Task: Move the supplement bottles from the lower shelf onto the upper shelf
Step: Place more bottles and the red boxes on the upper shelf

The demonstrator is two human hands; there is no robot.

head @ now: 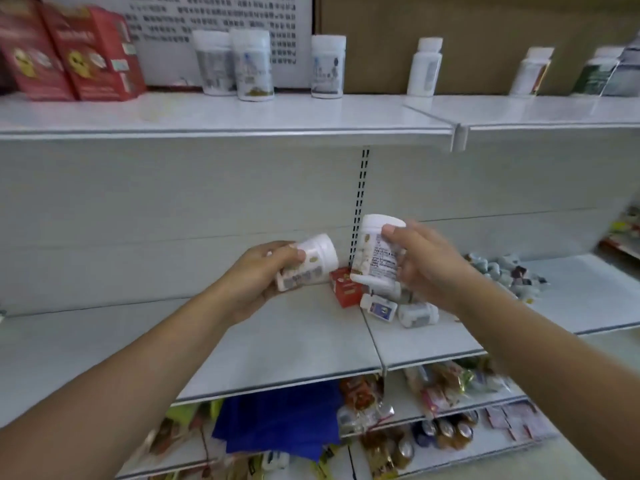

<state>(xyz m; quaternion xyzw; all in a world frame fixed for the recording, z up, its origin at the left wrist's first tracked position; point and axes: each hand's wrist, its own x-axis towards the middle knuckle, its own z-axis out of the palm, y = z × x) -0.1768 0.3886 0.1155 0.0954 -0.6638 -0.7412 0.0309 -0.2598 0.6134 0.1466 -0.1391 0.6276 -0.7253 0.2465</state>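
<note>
My left hand (258, 277) grips a white supplement bottle (313, 259), tilted with its cap pointing right, above the lower shelf (277, 344). A taller white bottle (375, 252) stands upright in the grip of my right hand (426, 261), just right of the first. Beneath them on the lower shelf lie two small white bottles (379, 307) (417, 314) on their sides beside a small red box (346, 287). Several white bottles stand along the upper shelf (225, 114), among them three close together (252, 65) and a slim one (425, 67).
Two red boxes (69, 53) stand at the upper shelf's left end. A heap of small packets (505, 277) lies on the lower shelf to the right. Under the lower shelf are snack bags (440, 382), cans (446, 431) and a blue bag (280, 417).
</note>
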